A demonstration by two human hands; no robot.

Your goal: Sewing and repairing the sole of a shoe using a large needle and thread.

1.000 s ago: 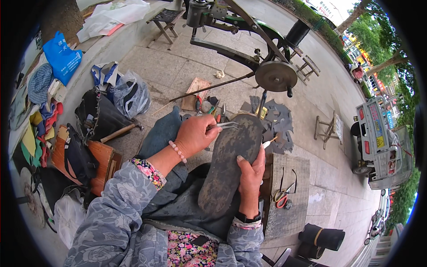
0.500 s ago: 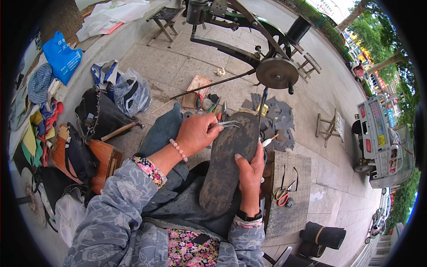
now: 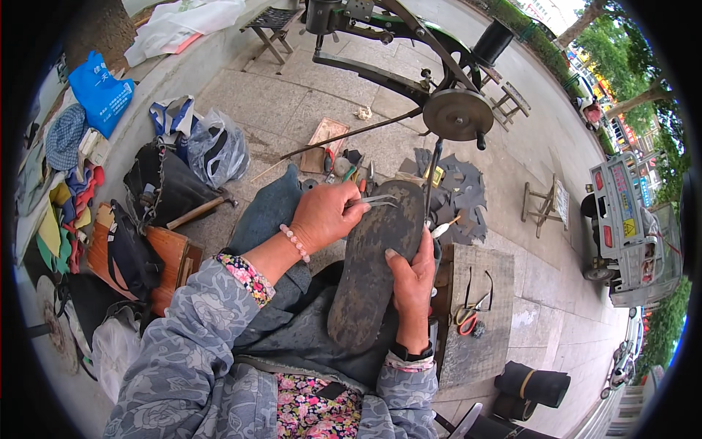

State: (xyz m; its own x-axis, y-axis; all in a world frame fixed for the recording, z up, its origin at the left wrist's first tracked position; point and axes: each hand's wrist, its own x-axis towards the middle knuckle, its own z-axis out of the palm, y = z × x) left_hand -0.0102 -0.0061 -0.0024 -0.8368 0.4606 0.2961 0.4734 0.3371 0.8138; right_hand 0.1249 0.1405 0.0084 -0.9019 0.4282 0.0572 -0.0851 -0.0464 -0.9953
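Little has shifted since a second ago: your left hand point(image 3: 325, 216) still pinches the metal pliers point(image 3: 376, 199) at the toe end of the shoe sole point(image 3: 373, 263), and your right hand point(image 3: 413, 282) stays clamped on its edge, propping it over your lap. You seem to be pulling something from the sole, though the tip is too small to tell. Next, keep that right grip firm.

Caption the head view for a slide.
Left hand works a metal tool at the toe of a dark shoe sole steadied by the right hand.
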